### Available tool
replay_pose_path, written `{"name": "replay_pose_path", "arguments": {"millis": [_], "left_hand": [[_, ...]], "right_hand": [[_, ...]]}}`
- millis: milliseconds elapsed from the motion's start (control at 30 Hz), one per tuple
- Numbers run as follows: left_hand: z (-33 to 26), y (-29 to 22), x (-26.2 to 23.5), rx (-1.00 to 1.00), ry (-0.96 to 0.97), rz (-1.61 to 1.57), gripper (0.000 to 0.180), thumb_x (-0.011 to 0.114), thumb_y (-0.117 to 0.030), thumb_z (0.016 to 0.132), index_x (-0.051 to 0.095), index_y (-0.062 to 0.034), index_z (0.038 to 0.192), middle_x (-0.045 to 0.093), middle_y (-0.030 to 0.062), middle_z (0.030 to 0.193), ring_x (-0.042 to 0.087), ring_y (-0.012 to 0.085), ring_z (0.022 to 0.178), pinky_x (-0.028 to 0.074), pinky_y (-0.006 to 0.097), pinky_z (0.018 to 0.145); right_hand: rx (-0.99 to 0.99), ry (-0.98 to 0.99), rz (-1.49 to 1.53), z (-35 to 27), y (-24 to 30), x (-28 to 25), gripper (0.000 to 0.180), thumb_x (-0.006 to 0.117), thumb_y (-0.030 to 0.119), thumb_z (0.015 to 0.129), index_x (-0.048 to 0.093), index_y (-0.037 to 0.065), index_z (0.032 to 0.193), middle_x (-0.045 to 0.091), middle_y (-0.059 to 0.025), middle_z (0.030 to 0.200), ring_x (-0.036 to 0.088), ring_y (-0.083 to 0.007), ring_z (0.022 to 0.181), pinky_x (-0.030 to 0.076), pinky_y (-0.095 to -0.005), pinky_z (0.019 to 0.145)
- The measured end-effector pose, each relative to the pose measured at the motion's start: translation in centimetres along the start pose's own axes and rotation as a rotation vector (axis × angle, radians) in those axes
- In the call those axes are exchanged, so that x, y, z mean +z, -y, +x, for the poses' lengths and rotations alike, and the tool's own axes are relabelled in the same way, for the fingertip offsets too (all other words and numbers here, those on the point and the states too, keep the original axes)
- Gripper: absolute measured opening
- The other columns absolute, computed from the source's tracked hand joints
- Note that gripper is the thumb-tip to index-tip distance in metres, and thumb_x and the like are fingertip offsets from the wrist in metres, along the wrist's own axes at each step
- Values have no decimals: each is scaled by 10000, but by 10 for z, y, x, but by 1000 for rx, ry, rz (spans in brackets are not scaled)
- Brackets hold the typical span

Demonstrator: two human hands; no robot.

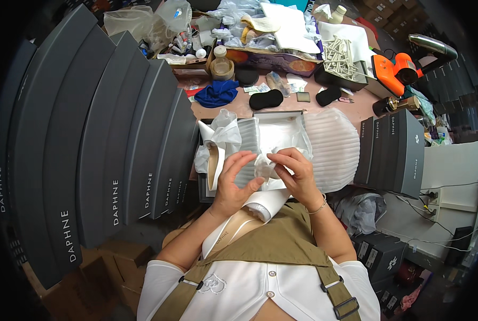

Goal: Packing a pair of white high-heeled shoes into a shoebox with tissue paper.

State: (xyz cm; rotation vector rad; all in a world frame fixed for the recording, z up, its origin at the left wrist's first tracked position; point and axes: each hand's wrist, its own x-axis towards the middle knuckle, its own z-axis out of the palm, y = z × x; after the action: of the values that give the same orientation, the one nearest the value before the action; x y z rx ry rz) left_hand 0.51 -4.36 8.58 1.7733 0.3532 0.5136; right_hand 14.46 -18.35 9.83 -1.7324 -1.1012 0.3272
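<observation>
A crumpled piece of white tissue paper (pixel 264 165) is between my two hands, over the shoebox. My left hand (pixel 232 184) has its fingertips and thumb at the left side of the tissue paper. From the other side, my right hand (pixel 297 174) pinches it with bent fingers. In my lap below lies a white shoe (pixel 268 206) with a beige insole and pale stuffing in its toe. A second white shoe (pixel 213 167) rests at the left of the open grey shoebox (pixel 278 113), beside loose tissue. White ribbed foam sheet (pixel 332 150) spreads over the box's right side.
Tall stacks of dark shoeboxes (pixel 102 144) rise at my left, with more shoeboxes (pixel 391 155) at my right. Across the pink table are a blue cloth (pixel 216 94), black oval pads (pixel 266 99), a box of white sticks (pixel 339 56) and an orange tool (pixel 387 69).
</observation>
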Motion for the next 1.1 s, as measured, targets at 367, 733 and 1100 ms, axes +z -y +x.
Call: {"name": "replay_pose_path", "arguments": {"millis": [367,733,1100], "left_hand": [[-5,21,14,-618,209,-1041,831,231,-714,918,526,-19,1265,621,95,1148,596,184,1067,469,325,928],[1,14,13,-520,-118,-1149,284,448,-190,1012,538,-28,1227,626,80,1145,626,164,1025,514,314,890],[-2,29,4,-639,-265,-1016,406,408,-301,1017,510,16,1251,593,116,1201,591,202,1090,469,339,948]], "right_hand": [[-174,-18,-10,11,24,3,299,650,-90,730,649,29,1004,598,-109,1023,617,-263,900,517,-333,754],[-183,273,-176,-24,30,4,331,740,86,755,634,56,1066,611,-94,1031,583,-248,988,474,-366,873],[317,-127,115,1,-36,-4,198,615,13,831,650,-6,1025,661,-93,867,590,-125,696,468,-260,631]]}}
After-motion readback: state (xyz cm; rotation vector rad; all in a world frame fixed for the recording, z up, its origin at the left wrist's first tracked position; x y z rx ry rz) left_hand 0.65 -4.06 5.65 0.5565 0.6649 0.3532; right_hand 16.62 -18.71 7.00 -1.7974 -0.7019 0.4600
